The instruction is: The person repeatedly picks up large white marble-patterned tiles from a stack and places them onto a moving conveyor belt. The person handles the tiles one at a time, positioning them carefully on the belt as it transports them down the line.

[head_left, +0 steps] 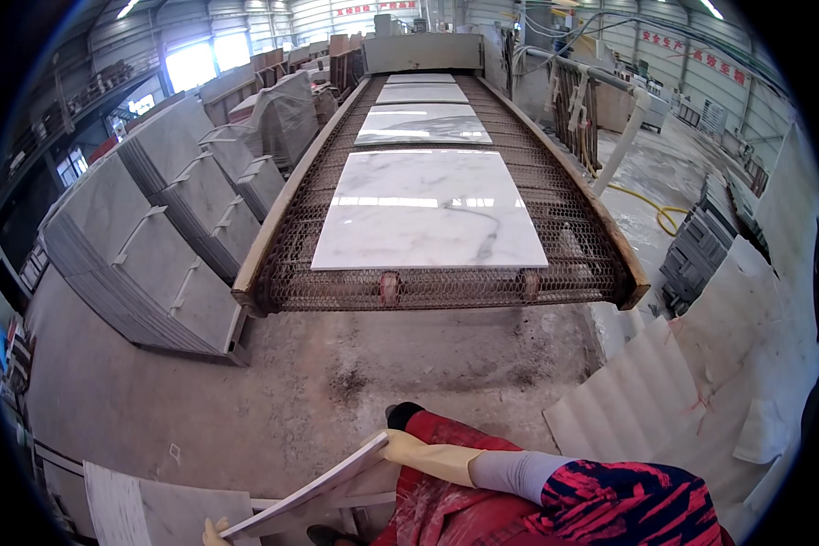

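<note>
I see my right hand (408, 449), yellow-gloved, fingers clamped over the upper edge of a marble tile (309, 492) held tilted low in view; my left hand (215, 530) grips its lower corner at the frame's bottom edge — fingers mostly cut off, closure unclear; ahead, a mesh conveyor (573, 238) carries white slabs (430, 210); stacked slabs (155, 255) lean to the left

Yellow rubber gloves (428, 458), red-and-navy patterned sleeve (623, 500)
</note>
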`<action>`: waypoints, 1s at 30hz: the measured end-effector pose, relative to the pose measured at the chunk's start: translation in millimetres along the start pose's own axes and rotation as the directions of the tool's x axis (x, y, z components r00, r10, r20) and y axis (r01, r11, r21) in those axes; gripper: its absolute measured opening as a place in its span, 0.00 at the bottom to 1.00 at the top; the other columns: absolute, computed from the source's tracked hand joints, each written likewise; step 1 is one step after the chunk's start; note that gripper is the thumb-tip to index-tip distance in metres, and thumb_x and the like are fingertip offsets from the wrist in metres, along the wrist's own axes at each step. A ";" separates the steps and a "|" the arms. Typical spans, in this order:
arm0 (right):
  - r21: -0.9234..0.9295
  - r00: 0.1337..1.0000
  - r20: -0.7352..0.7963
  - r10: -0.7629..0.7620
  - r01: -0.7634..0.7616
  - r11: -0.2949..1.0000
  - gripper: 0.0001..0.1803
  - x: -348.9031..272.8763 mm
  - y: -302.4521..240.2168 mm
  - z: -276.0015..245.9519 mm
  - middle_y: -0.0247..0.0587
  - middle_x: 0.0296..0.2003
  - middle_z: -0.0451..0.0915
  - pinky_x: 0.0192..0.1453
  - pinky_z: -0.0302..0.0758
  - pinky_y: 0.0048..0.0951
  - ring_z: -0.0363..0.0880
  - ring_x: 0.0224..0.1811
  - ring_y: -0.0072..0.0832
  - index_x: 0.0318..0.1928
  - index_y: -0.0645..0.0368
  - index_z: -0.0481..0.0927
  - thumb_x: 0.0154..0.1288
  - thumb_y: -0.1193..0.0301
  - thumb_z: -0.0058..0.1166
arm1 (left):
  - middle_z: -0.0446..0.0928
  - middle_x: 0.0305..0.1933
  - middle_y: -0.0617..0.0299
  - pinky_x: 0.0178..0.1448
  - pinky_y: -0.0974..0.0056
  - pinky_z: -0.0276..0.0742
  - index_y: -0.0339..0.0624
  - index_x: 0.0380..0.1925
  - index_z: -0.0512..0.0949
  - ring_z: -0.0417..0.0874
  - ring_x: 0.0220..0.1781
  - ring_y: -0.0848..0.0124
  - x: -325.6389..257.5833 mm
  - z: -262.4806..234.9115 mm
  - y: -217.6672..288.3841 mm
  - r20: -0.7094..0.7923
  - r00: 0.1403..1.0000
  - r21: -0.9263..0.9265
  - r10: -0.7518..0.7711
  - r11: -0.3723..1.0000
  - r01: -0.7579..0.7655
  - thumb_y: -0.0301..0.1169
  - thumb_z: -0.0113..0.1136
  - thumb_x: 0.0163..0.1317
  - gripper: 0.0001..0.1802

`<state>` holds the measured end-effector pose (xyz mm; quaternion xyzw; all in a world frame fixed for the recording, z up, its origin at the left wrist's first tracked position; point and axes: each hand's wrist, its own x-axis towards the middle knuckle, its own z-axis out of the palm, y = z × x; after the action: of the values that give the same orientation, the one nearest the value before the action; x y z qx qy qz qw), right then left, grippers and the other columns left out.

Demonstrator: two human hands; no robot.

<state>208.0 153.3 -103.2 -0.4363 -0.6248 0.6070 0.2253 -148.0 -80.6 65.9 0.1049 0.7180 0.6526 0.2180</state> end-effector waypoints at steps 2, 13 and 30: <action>0.007 1.000 0.000 0.026 -0.026 1.000 0.18 0.9 3.7 0.1 0.45 0.40 0.84 0.51 0.75 0.33 0.82 0.44 0.35 0.48 0.59 0.80 0.53 0.74 0.57 | 0.80 0.41 0.53 0.58 0.59 0.71 0.31 0.43 0.80 0.78 0.47 0.62 -2.8 3.0 0.6 -0.024 1.000 -0.027 0.002 1.000 -0.003 0.40 0.50 0.70 0.20; 0.004 0.999 -0.018 0.032 -0.032 0.999 0.19 12.4 27.9 5.3 0.46 0.39 0.84 0.49 0.76 0.34 0.83 0.43 0.36 0.48 0.59 0.80 0.54 0.72 0.58 | 0.79 0.42 0.53 0.57 0.59 0.71 0.31 0.44 0.79 0.78 0.47 0.63 -5.1 6.3 4.1 -0.036 0.999 -0.030 -0.015 0.999 0.014 0.40 0.52 0.69 0.20; -0.006 0.998 -0.012 0.068 -0.068 0.998 0.19 -4.4 -9.6 -3.3 0.49 0.42 0.84 0.53 0.75 0.33 0.82 0.46 0.38 0.48 0.61 0.80 0.53 0.74 0.57 | 0.78 0.41 0.55 0.54 0.60 0.71 0.31 0.44 0.79 0.77 0.44 0.64 -9.2 6.4 4.4 -0.049 0.999 -0.030 0.002 1.000 -0.003 0.41 0.51 0.69 0.20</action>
<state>210.4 152.7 -92.4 -0.4617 -0.6102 0.6097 0.2068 -137.5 -78.3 71.5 0.0864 0.7132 0.6659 0.2010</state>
